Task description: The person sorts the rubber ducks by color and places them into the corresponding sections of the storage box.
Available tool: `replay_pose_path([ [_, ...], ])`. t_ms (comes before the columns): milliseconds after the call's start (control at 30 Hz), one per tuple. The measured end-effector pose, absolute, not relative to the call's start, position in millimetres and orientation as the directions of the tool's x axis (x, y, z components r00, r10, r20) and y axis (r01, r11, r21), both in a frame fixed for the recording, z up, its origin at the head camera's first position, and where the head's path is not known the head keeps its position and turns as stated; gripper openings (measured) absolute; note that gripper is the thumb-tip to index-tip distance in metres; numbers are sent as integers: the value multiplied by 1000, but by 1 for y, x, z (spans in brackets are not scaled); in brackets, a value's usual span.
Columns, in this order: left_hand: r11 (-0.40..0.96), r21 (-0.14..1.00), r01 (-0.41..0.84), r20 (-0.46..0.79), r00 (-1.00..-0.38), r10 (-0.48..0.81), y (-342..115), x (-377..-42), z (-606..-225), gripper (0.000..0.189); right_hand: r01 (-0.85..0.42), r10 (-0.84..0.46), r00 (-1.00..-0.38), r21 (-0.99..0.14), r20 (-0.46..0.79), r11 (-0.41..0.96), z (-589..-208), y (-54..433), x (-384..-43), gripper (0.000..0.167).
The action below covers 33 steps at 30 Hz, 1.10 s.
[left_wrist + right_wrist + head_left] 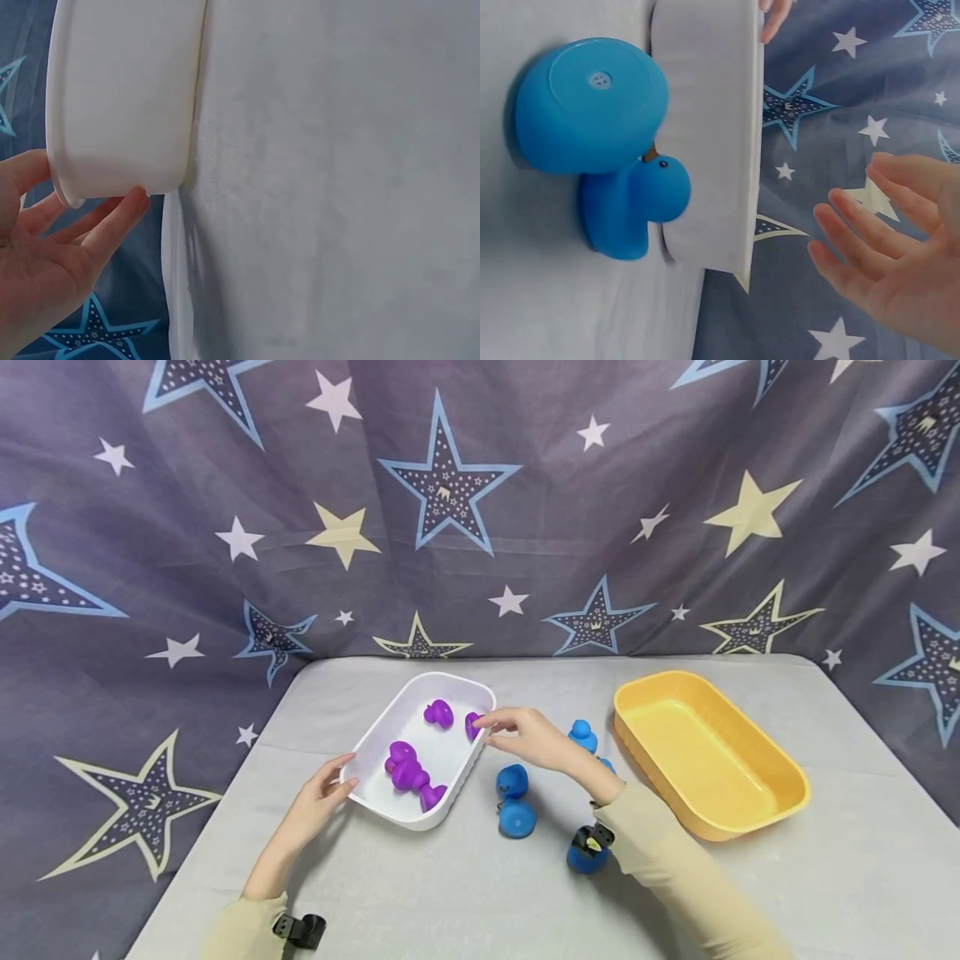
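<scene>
A white tray (382, 804) stands at the left of the table with several purple rubber ducks (440, 714) in it, some bunched together near its front. My left hand (318, 793) holds the tray's near-left corner by the rim; the left wrist view shows fingers against the tray's outer wall. Over the tray's right rim reaches my right hand (528, 739), its fingertips beside a purple duck (472, 727) at that wall. In the right wrist view, the right hand's fingers (855, 232) are spread and hold nothing. Whether they touch the duck is hidden.
Several blue rubber ducks (512, 782) lie between the trays, one upside down (592, 105) against another. A blue duck (587, 860) sits partly under my right forearm. At the right stands a yellow tray (690, 752). A star-patterned curtain (540, 527) hangs behind the table.
</scene>
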<state>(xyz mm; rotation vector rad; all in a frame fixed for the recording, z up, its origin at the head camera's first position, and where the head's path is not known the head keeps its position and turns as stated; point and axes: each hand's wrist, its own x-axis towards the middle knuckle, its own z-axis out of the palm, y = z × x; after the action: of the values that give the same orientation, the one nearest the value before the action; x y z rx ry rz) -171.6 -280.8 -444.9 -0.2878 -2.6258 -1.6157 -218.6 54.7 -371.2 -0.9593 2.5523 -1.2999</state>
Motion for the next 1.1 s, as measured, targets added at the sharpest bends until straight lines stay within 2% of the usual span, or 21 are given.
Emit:
replay_pose_path([
  [333, 536, 830, 152, 144, -988, 58, -273, -170, -432, 41, -473, -561, -811, -749, 165, 464, -364, 83, -204, 31],
  [667, 564, 786, 253, 333, -942, -41, -257, -175, -419, 31, -469, -532, -827, -746, 182, 474, -363, 112, -195, 33],
  [833, 554, 768, 322, 413, -910, -43, -244, -177, -414, 28, -457, -492, -850, -727, 187, 513, -362, 128, -190, 33],
  [1100, 450, 804, 389, 422, -906, 30, -214, -172, -396, 26, -453, -438, -867, -740, 237, 497, -365, 156, -188, 32],
])
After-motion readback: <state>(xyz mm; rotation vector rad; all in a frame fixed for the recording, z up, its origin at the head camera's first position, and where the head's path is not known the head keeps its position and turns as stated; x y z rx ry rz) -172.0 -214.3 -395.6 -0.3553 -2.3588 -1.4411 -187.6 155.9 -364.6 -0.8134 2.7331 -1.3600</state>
